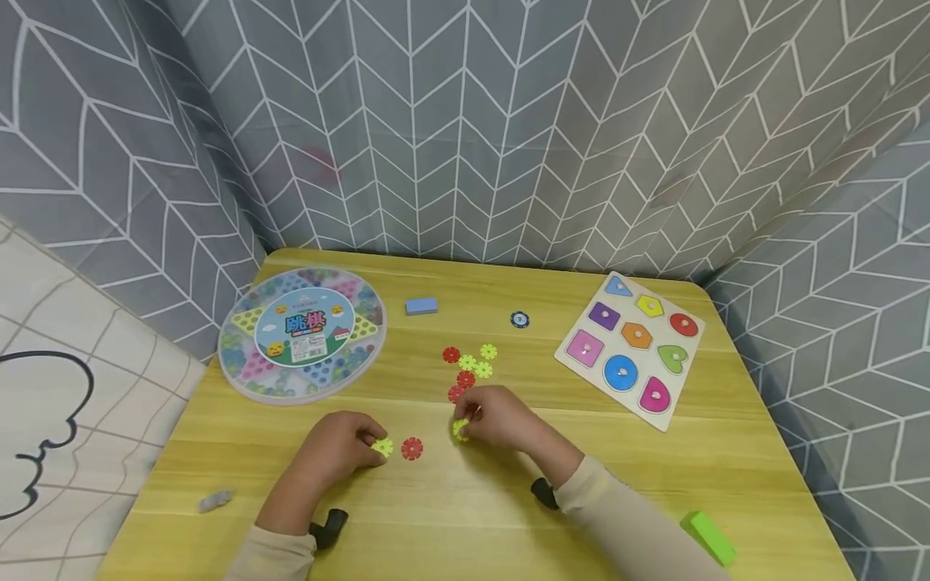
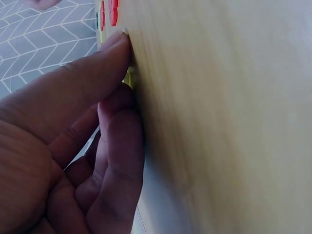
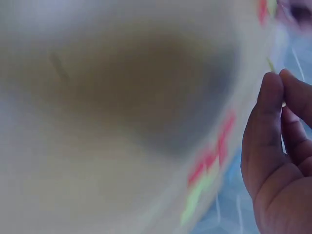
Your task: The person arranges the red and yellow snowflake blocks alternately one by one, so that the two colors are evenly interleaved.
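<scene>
My left hand pinches a yellow-green snowflake disc between thumb and fingertips, low at the wooden table. Just to its right lies a red snowflake disc, apart from both hands. With thumb and fingers my right hand grips another yellow-green snowflake disc; in the right wrist view only a thin edge of that disc shows past the fingertips. Beyond the right hand lies a loose group of red discs and yellow-green discs. The nearest red one is partly covered by that hand.
A round Chinese checkers box stands at the back left. At the right lies a shape puzzle board. A blue block and a poker chip lie at the back, a green block front right, a small grey object front left.
</scene>
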`<state>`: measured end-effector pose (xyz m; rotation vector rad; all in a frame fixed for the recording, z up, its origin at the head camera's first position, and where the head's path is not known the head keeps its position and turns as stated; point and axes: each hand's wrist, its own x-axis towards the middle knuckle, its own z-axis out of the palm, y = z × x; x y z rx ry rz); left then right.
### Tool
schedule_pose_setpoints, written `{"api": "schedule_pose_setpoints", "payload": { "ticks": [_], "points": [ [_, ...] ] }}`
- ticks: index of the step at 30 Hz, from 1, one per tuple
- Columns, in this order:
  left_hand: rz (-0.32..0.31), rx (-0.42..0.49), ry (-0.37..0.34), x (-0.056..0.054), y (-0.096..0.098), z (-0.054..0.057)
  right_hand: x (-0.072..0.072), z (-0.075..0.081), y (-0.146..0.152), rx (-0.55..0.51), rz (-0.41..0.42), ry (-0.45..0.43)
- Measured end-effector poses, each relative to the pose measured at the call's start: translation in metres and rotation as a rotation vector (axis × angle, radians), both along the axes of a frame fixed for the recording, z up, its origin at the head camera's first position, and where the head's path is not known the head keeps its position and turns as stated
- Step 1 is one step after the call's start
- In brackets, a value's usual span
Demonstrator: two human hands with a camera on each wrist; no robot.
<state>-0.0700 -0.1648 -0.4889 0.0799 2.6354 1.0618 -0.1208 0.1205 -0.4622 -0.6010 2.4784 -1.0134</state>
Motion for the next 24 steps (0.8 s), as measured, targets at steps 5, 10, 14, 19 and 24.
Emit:
{"api": "schedule_pose_setpoints", "payload": {
  "ticks": [5, 10, 14, 19, 24],
  "points": [
    [0.002, 0.003, 0.000, 0.000, -0.001, 0.000, 0.019, -0.018, -0.030, 0.095, 0.072, 0.054],
    [-0.004, 0.003, 0.016, 0.000, 0.000, 0.001, 0.025, -0.022, -0.043, 0.181, 0.063, 0.158],
    [-0.003, -0.001, 0.014, 0.001, 0.000, 0.002, 0.025, -0.023, -0.044, 0.187, 0.063, 0.166],
    [0.001, 0.001, 0.008, 0.001, 0.000, 0.004, 0.005, -0.015, -0.029, 0.123, -0.045, 0.133],
    [-0.001, 0.004, 0.013, 0.002, 0.000, 0.005, -0.022, -0.012, 0.004, 0.200, -0.270, 0.160]
  ]
}}
